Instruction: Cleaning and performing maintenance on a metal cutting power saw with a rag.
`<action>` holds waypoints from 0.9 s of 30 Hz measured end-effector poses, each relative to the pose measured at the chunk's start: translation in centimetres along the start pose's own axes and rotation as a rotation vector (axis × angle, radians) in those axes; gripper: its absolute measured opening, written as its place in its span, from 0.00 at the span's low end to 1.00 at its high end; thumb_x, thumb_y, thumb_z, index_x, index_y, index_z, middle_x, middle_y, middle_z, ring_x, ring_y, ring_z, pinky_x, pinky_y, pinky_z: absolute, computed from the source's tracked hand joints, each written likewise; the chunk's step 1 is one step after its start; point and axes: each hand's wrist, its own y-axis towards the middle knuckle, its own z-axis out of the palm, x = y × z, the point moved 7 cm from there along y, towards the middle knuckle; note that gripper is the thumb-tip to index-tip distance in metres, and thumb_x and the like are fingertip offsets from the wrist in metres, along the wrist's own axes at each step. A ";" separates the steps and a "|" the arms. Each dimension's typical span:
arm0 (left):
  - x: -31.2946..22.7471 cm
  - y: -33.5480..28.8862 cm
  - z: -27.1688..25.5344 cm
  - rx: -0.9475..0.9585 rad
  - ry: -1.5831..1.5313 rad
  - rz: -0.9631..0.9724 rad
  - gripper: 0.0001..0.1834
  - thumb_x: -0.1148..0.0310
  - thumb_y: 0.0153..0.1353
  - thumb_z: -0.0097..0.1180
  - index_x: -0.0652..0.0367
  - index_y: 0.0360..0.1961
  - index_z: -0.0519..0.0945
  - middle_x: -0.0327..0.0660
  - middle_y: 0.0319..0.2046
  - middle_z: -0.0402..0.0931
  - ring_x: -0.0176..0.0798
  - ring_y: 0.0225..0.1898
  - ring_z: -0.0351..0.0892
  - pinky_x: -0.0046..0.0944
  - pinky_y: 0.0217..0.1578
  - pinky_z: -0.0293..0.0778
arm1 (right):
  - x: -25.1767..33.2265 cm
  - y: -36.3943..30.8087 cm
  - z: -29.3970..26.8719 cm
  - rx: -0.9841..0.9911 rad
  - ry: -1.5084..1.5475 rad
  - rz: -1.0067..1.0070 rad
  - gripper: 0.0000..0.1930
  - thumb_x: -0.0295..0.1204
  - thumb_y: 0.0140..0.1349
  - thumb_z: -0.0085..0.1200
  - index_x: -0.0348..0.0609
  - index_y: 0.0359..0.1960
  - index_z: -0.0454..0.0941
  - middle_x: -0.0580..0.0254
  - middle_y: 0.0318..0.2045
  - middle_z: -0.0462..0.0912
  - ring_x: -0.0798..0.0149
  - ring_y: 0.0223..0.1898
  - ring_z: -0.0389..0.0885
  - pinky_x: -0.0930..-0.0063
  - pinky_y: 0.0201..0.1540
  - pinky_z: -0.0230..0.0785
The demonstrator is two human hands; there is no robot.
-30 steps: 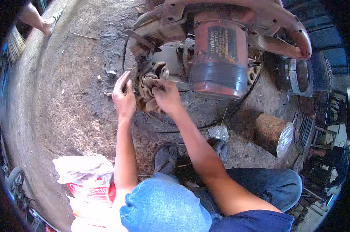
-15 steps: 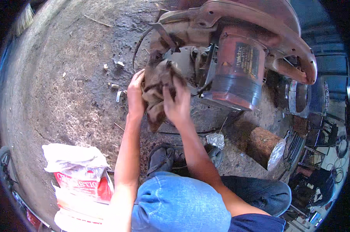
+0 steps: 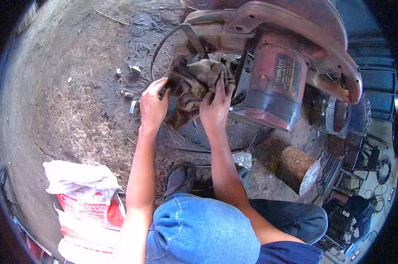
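A crumpled brown, dirty rag (image 3: 204, 75) lies bunched against the lower part of a red cut-off saw (image 3: 276, 77), in front of me. My right hand (image 3: 215, 105) presses on the rag from the near right, its fingers bent into the folds. My left hand (image 3: 154, 105) is at the rag's left side, thumb and fingers closed round its dark edge. What lies beneath the cloth is hidden. A dark cable (image 3: 157, 55) loops just beyond my left hand, beside an upright metal bar (image 3: 192, 37) on the saw.
White-and-red sacks (image 3: 86, 193) stand at the lower left. To the right lie a log-like brown cylinder (image 3: 298, 165) with a shiny end, a crumpled foil piece (image 3: 242, 160) and metal rings (image 3: 337, 115). Small scraps (image 3: 133, 106) litter the stained concrete floor.
The rag has shifted right and spread across the saw's lower part. My right hand has moved right with it; my left hand has slid slightly down and now curls at the edge.
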 end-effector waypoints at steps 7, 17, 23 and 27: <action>0.8 0.2 -1.0 0.011 0.143 -0.034 0.17 0.78 0.52 0.59 0.64 0.46 0.81 0.49 0.47 0.79 0.50 0.49 0.79 0.41 0.52 0.73 | 3.0 -5.9 2.8 0.702 0.796 0.611 0.20 0.24 0.57 0.53 0.30 0.51 0.73 0.33 0.48 0.76 0.40 0.55 0.73 0.55 0.58 0.65; 0.4 0.0 -0.4 0.000 0.170 -0.015 0.20 0.80 0.51 0.57 0.64 0.48 0.80 0.51 0.47 0.79 0.51 0.49 0.79 0.41 0.52 0.72 | -1.0 -4.9 3.3 0.538 -0.018 0.307 0.27 0.26 0.57 0.52 0.28 0.59 0.63 0.32 0.47 0.76 0.33 0.49 0.73 0.51 0.54 0.66; -0.1 0.8 -0.8 0.038 0.124 0.047 0.20 0.81 0.49 0.57 0.66 0.47 0.79 0.52 0.45 0.80 0.52 0.48 0.79 0.42 0.52 0.73 | 0.8 0.6 -0.8 0.153 0.320 0.272 0.25 0.25 0.57 0.53 0.39 0.59 0.69 0.34 0.53 0.73 0.32 0.51 0.72 0.54 0.56 0.66; -1.0 1.0 -0.4 0.018 0.225 0.032 0.16 0.79 0.53 0.58 0.66 0.45 0.80 0.52 0.44 0.80 0.51 0.48 0.79 0.42 0.52 0.73 | -1.4 -2.0 2.3 0.655 0.044 0.549 0.20 0.26 0.56 0.52 0.39 0.52 0.72 0.35 0.51 0.74 0.32 0.46 0.76 0.49 0.49 0.70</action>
